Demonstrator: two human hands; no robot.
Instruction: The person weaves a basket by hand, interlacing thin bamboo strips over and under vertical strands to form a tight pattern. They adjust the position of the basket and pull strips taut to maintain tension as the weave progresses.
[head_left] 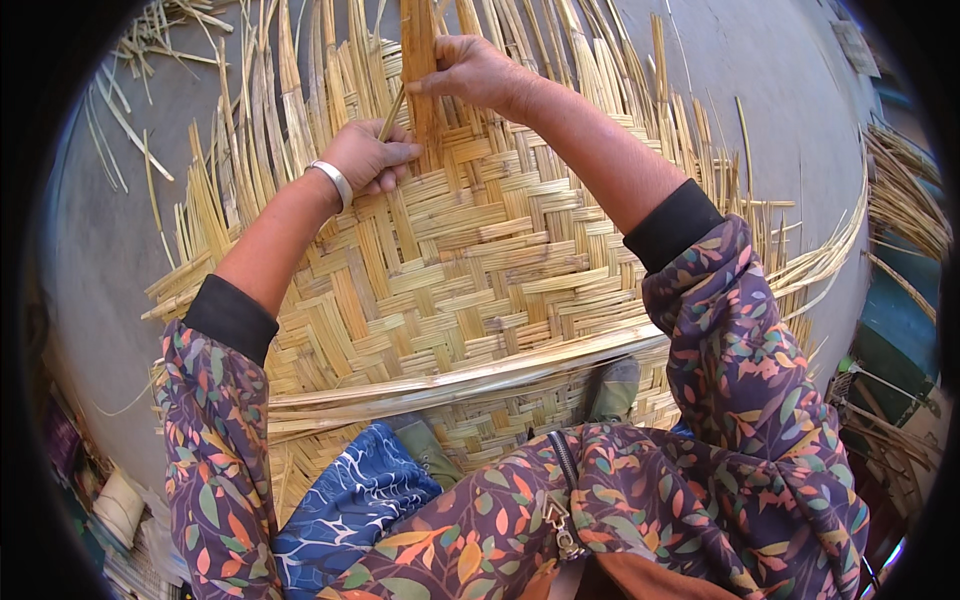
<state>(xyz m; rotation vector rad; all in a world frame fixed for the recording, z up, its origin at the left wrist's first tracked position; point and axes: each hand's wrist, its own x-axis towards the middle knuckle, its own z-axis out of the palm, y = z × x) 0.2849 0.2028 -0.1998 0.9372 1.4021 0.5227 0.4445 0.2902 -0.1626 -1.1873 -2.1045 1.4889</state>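
Note:
A half-woven mat [480, 250] of pale yellow split reed strips spreads over the floor in front of me and under my feet. Loose strip ends [290, 100] fan out from its far edge. My right hand [470, 75] is closed on a flat brown wooden slat [424, 110], which stands lengthwise with its lower end against the weave. Just left of the slat, my left hand [368, 160], wearing a silver bangle, pinches a thin reed strip [392, 116]. Its fingertips rest close to the slat's lower end, by the mat's surface.
Grey floor [110, 250] surrounds the mat. Scattered reed scraps [165, 40] lie at the far left, and a bundle of reeds [908, 190] at the right. A whitish roll [118, 508] sits at the lower left. My green shoes [615, 388] stand on the mat.

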